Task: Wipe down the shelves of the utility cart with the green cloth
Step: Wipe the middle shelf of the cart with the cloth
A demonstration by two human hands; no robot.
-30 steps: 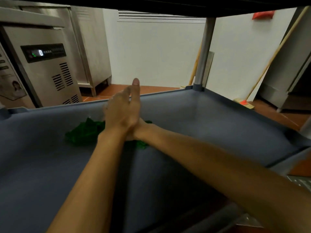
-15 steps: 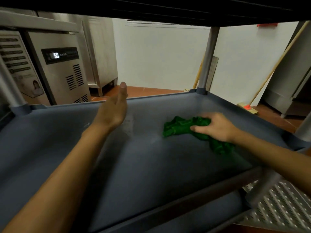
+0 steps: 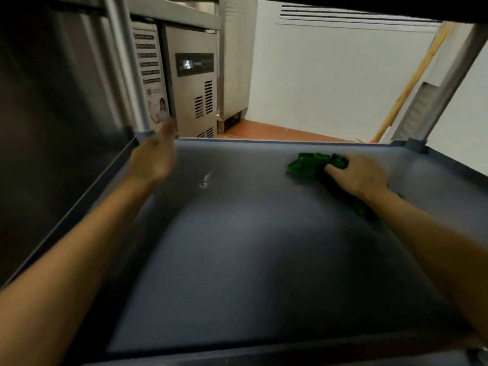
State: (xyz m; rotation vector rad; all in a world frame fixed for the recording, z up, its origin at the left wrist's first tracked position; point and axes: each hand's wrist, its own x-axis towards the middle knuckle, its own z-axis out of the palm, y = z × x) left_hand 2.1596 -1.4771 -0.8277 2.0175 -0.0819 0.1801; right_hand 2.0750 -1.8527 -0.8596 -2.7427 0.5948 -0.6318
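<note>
Head camera, looking down into the utility cart: my two bare forearms reach in over one grey shelf [image 3: 237, 247], a smooth matte plastic deck with a low raised rim. One small whitish smear [image 3: 206, 180] marks it left of centre.

My right hand [image 3: 356, 177] lies palm down on the green cloth [image 3: 311, 165], near the far right corner of the shelf. The fingers are bent and close together, gripping the crumpled bunch. The cloth is one piece of soft, wrinkled fabric. Part sticks out ahead of my knuckles, a darker strip trails back beside my wrist, and the middle is hidden under my palm.

My left hand [image 3: 154, 162] hangs near the far left corner, clear of the cloth and holding nothing. It is blurred, but the fingers look straight and together, pointing at the corner. Whether it touches the rim I cannot tell.

Two round metal posts show: the left post [image 3: 126, 70] and the right post [image 3: 449, 83], both cut off at the top by the dark underside of the shelf above [image 3: 343, 3].

Beyond the cart stand a brushed stainless-steel cabinet [image 3: 195, 101] with vent slots and a dark display whose digits are unreadable, a white wall [image 3: 330, 80], a strip of reddish tiled floor [image 3: 264, 129] and one leaning wooden handle [image 3: 412, 80], its lower end hidden behind the rim.
</note>
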